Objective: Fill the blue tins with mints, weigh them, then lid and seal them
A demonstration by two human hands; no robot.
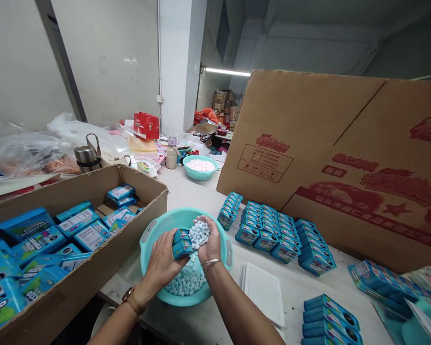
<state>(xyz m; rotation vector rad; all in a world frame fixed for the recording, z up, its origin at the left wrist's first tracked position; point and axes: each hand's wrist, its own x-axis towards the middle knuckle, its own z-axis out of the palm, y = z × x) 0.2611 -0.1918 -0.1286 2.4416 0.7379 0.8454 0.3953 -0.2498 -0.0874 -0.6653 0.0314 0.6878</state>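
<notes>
My left hand (164, 254) is closed above the large basin (146, 242), with fingers and thumb clamped around small blue boxes (182, 245); it hides part of them, so I cannot tell their exact number. My right hand (211, 242) is half closed, curled into a cup around a heap of pale pieces (199, 234). The hands are just beside each other, and the heap lies against the boxes. Loose pieces (187, 283) cover the bottom of the basin; my forearms and hands block part of its interior and near rim.

To the left of the basin, a long carton (100, 263) contains more packets (38, 242). To the right of the basin, nearest me, is a group of boxes (328, 321). Just right of the basin lies a white lid-like panel (264, 293). Beyond it, rows of upright boxes (267, 229) stand right of the basin. Behind these rows, a large cardboard panel (309, 129) obstructs the view. Behind the basin are a smaller basin (198, 176) of pale pieces and a bottle (171, 157).
</notes>
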